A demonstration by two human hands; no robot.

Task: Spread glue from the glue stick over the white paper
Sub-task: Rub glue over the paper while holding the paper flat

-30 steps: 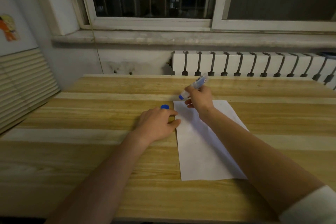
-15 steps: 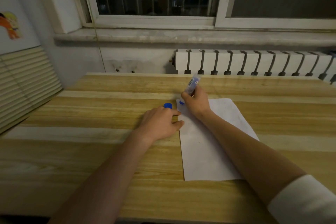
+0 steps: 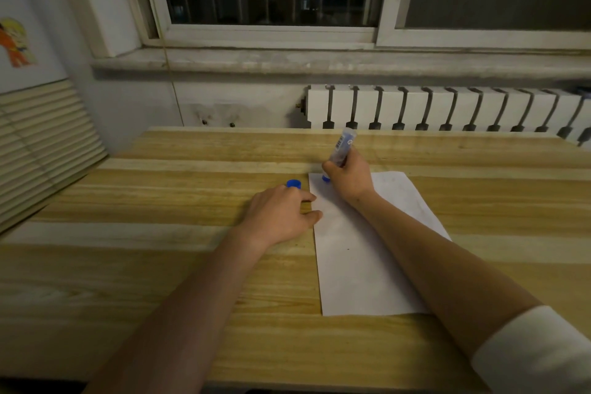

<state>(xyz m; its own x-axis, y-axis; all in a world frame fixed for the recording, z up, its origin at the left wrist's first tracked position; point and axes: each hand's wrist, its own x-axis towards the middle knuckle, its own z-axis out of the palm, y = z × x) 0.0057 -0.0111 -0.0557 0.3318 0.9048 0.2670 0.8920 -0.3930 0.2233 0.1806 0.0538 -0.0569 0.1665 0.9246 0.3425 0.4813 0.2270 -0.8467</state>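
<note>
A white paper [image 3: 358, 269] lies on the wooden table [image 3: 160, 265], its long side running away from me. My right hand [image 3: 347, 177] is closed around the glue stick [image 3: 341, 148], a clear tube with a blue end. The tube stands nearly upright and its blue tip touches the paper's far left corner. My left hand [image 3: 279, 214] rests flat on the table beside the paper, its thumb on the paper's left edge. The blue cap [image 3: 293, 183] stands on the table just beyond my left fingers.
A white radiator [image 3: 447, 109] runs along the wall behind the table's far edge, under a window sill [image 3: 319, 62]. A slatted panel [image 3: 41, 144] stands at the table's left side. My right forearm lies across the paper.
My right hand has tipped the glue stick from a slant to nearly upright and brought its blue tip down onto the paper's far left corner. The left hand has stayed in place.
</note>
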